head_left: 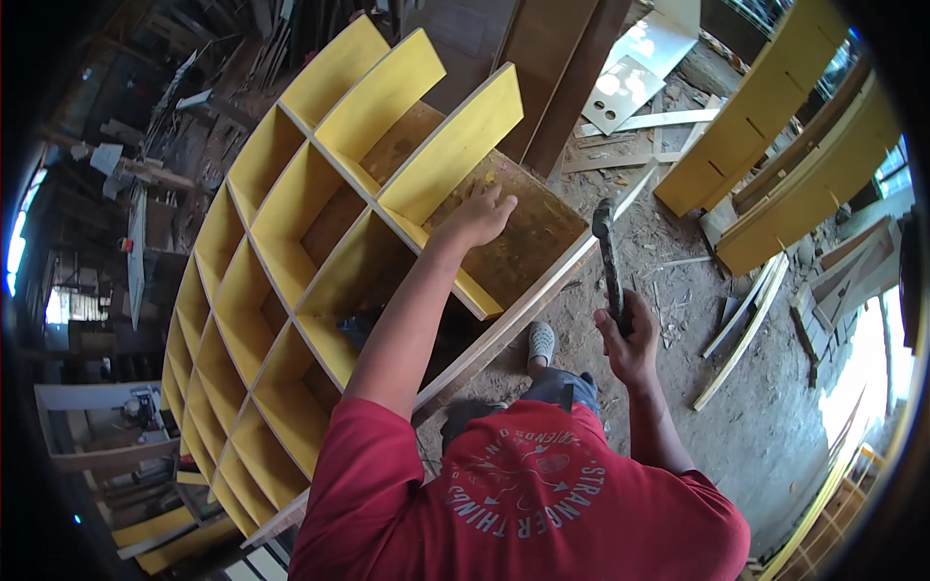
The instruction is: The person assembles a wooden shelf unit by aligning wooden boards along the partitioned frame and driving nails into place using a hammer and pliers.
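My left hand (480,216) reaches over a yellow grid of interlocked boards (254,247). Its thumb is apart from the fingers, and it rests at or just beside the lower face of an upright yellow panel (455,145); whether they touch I cannot tell. No object shows in that hand. Off to the right, my right hand (632,339) is closed around the lower handle of a dark hammer (610,266). The hammer is held upright, its head at the top, away from the boards.
A stained brown board (531,215) lies under the grid, bordered by a pale wooden edge (518,315). Slotted yellow boards (751,121) lean at the upper right. Wood strips (741,324) and scraps litter the dirt floor (707,387). Dark clutter fills the left side.
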The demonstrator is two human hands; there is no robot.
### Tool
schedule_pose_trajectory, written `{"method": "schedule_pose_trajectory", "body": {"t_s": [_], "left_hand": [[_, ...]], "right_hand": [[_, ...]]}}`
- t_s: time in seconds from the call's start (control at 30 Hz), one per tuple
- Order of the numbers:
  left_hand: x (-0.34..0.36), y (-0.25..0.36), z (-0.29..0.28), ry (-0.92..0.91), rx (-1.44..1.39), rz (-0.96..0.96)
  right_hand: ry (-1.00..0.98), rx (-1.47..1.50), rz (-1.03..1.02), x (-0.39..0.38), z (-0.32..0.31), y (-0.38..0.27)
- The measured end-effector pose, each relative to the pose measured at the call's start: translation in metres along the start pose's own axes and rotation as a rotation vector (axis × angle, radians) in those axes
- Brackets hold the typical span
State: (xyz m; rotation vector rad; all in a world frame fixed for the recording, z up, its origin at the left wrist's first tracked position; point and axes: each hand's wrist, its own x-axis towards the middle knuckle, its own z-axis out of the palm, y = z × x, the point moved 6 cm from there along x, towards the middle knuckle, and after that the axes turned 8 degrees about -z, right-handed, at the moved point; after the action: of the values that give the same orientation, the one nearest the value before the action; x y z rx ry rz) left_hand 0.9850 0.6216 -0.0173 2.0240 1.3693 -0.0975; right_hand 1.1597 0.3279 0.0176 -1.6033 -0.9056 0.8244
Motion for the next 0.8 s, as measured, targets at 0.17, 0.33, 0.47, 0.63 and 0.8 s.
{"method": "schedule_pose_trajectory", "body": {"t_s": [0.17, 0.33, 0.47, 0.63, 0.8], "left_hand": [[-0.097, -0.003, -0.071, 0.236, -0.509, 0.136], [-0.273, -0.021, -0.112, 0.549, -0.503, 0.345], [-0.396, -0.076, -0.070, 0.632, -0.681, 0.233], [-0.539, -0.132, 0.020, 0.987, -1.136, 0.018], [-0.698, -0.186, 0.129, 1.390, -1.574, 0.022]], "right_hand": [[-0.182, 0.167, -0.081, 0.026, 0.038, -0.034], [-0.561, 0.292, -0.269, 0.011, 0.134, -0.080], [-0.977, 0.450, -0.253, -0.081, 0.220, -0.121], [-1.429, 0.137, -0.565, -0.228, 0.279, -0.115], [-1.760, -0.038, -0.670, -0.391, 0.323, -0.108]]}}
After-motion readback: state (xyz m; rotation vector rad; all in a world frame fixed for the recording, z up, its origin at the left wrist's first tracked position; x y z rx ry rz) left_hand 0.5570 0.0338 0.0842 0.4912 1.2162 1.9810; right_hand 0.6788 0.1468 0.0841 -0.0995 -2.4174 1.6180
